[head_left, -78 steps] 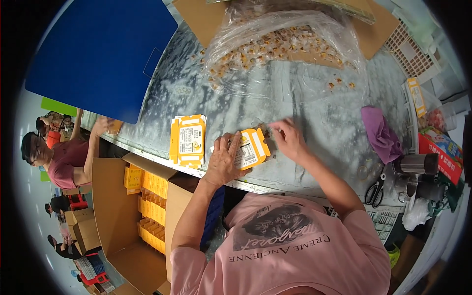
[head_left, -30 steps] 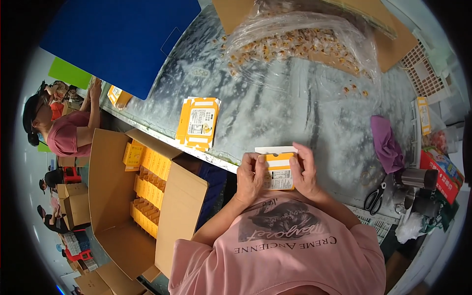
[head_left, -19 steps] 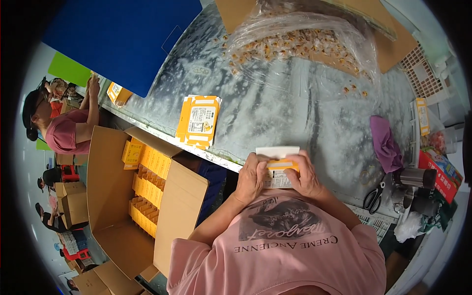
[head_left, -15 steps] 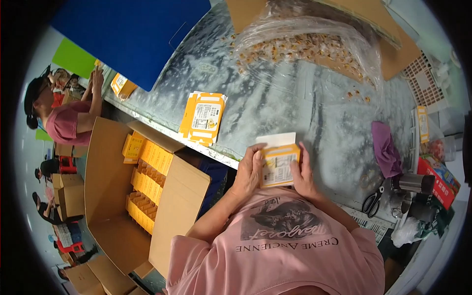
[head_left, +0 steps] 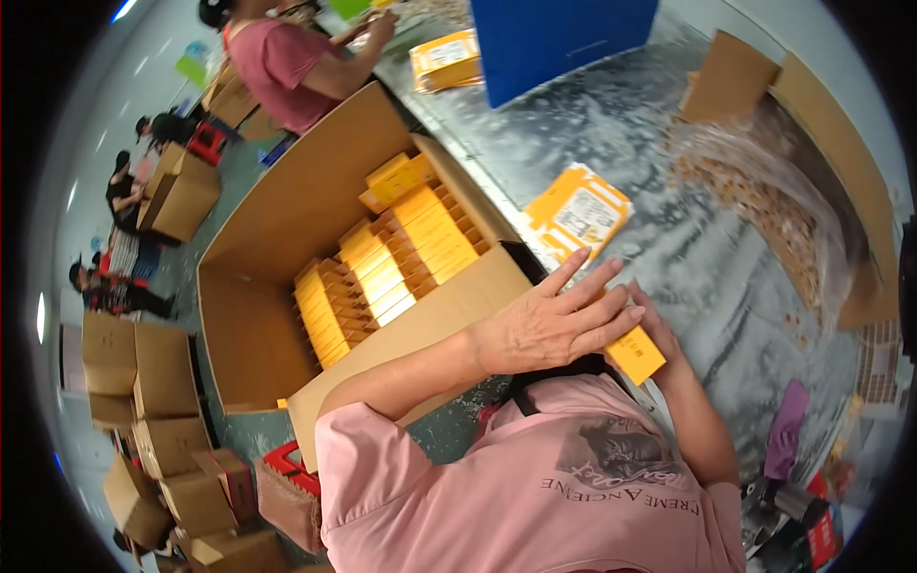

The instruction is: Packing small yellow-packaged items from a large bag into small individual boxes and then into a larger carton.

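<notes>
A small yellow carton [head_left: 636,354] is pressed between both my hands, close to my chest. My left hand [head_left: 554,320] lies flat over its top with the fingers stretched out. Behind and under the carton, my right hand [head_left: 659,334] grips it, mostly hidden. A stack of flat yellow carton blanks [head_left: 578,212] lies on the grey table [head_left: 726,277] just beyond my fingers. To my left stands a large open cardboard box [head_left: 287,220] with several rows of filled yellow cartons [head_left: 401,253] inside.
A clear plastic bag of small wrapped sweets [head_left: 764,201] lies on cardboard at the right. A blue panel [head_left: 554,38] stands at the back. A person in a red shirt [head_left: 287,57] works further along the table. Brown boxes [head_left: 162,401] are stacked on the floor at the left.
My head has turned left, so the open cardboard box now fills the middle. The carton's white flap no longer shows, and my left hand has moved flat on top of it.
</notes>
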